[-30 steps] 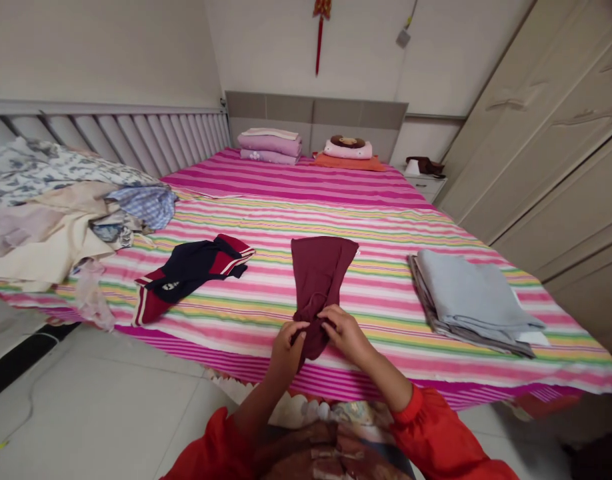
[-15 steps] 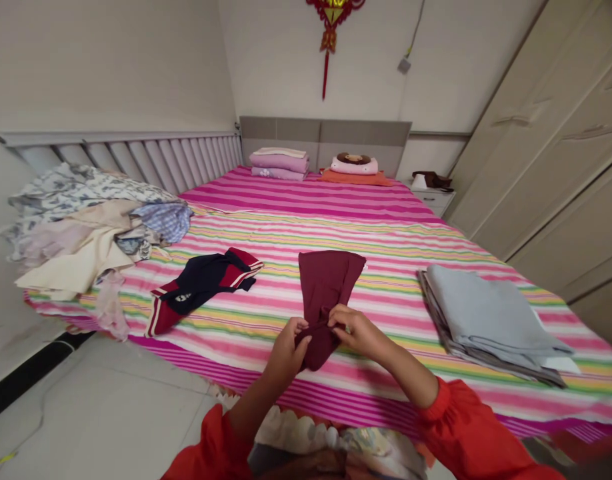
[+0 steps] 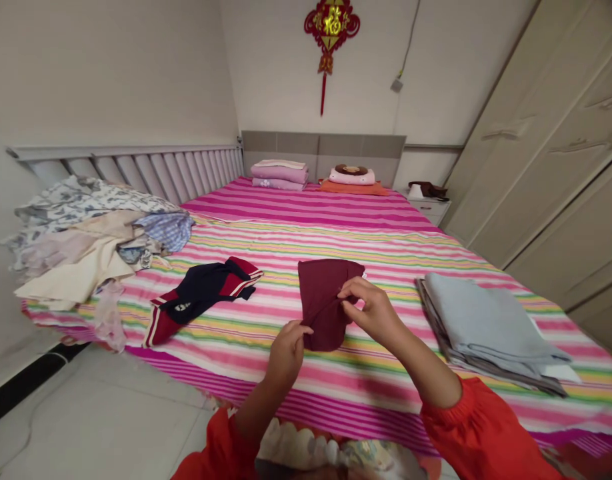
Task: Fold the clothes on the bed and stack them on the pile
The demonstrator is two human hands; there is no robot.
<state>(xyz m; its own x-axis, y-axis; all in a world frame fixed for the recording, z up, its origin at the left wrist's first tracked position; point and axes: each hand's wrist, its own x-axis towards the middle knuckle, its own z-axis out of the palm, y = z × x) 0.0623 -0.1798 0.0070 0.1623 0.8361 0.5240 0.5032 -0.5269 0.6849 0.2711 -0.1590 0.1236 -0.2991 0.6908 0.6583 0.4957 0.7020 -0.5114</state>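
A maroon garment (image 3: 323,303), folded over on itself, lies on the striped bedspread in front of me. My left hand (image 3: 287,350) pinches its lower left edge between thumb and forefinger. At the garment's right side, my right hand (image 3: 370,308) grips the cloth with thumb and fingertips, a little higher up. What kind of garment it is does not show clearly. To its left rests a navy and red piece of clothing (image 3: 203,290) with striped trim, apart from both hands.
A heap of loose clothes (image 3: 91,243) covers the bed's left side. Folded grey cloths (image 3: 491,327) are stacked on the right. Folded purple bedding (image 3: 280,175) and a pink pillow (image 3: 353,176) sit by the headboard (image 3: 356,143). A wardrobe (image 3: 541,160) stands at right.
The lower end of the maroon garment has been folded upward, so it looks shorter. My right hand has moved up and right, and the hands are farther apart. The view has tilted slightly upward.
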